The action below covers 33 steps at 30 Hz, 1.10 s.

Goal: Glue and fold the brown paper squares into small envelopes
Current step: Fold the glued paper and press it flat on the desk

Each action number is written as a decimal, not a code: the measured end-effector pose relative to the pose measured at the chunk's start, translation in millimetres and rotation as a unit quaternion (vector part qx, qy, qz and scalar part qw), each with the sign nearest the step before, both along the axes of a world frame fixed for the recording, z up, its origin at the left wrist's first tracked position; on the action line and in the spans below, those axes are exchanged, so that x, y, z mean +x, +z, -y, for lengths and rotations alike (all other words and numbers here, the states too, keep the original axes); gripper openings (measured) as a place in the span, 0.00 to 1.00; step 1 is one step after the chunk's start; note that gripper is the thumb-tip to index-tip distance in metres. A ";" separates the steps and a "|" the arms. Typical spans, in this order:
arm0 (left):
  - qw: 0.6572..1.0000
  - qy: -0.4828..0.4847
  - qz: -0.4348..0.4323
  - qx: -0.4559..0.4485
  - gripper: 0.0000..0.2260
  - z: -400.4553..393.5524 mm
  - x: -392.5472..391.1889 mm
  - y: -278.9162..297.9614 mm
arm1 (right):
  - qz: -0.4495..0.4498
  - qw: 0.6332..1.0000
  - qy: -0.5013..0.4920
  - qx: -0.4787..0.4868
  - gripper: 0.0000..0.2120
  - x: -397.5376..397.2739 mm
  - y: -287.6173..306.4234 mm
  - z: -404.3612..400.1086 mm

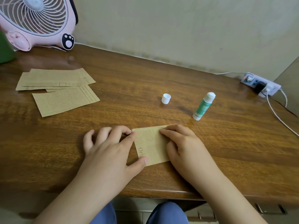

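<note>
A folded brown printed paper [152,145] lies flat near the table's front edge. My left hand [110,149] holds its left side, the index fingertip at the top left corner and the thumb on the bottom left corner. My right hand [182,143] presses its right part with curled fingers, covering the right edge. A green and white glue stick [204,106] stands uncapped behind the paper, to the right. Its white cap [166,98] sits upright on the table to its left. Several unfolded brown paper sheets [59,89] lie overlapped at the back left.
A pink desk fan [37,23] stands in the back left corner beside a green object [4,47]. A power strip [261,84] with plugged cables lies at the back right, a white cable [281,120] trailing toward the right edge. The wooden table [129,88] ends just in front of my forearms.
</note>
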<state>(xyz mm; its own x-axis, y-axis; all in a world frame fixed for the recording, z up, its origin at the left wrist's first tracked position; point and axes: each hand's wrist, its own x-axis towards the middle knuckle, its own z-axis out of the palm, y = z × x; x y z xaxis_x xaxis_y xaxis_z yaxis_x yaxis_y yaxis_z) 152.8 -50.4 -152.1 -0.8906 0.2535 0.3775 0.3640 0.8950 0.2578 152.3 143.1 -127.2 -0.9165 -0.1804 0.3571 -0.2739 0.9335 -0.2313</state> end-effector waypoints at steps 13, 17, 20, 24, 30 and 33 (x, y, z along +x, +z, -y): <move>1.000 0.015 -0.014 -0.022 0.29 -1.1 9.4 1.8 | 0.001 0.997 -0.070 0.040 0.27 9.8 2.6 -10.6; 0.997 0.032 -0.048 -0.045 0.29 -8.7 27.0 7.3 | 0.008 0.999 -0.044 0.005 0.25 21.9 0.6 -0.8; 0.996 0.017 -0.082 -0.042 0.28 -17.3 41.5 9.5 | 0.036 0.999 -0.008 0.008 0.21 18.7 -2.1 4.7; 0.991 -0.083 -0.105 0.007 0.24 -22.2 46.0 13.6 | 0.118 0.990 0.078 -0.022 0.21 2.8 7.6 -4.2; 0.993 -0.100 0.054 -0.005 0.27 -1.4 -4.7 49.9 | 0.193 0.967 0.164 -0.007 0.26 -13.9 27.9 -18.0; 0.990 -0.093 0.092 -0.048 0.38 -1.4 -22.0 43.6 | 0.163 0.978 0.130 0.011 0.28 -13.3 28.8 -0.6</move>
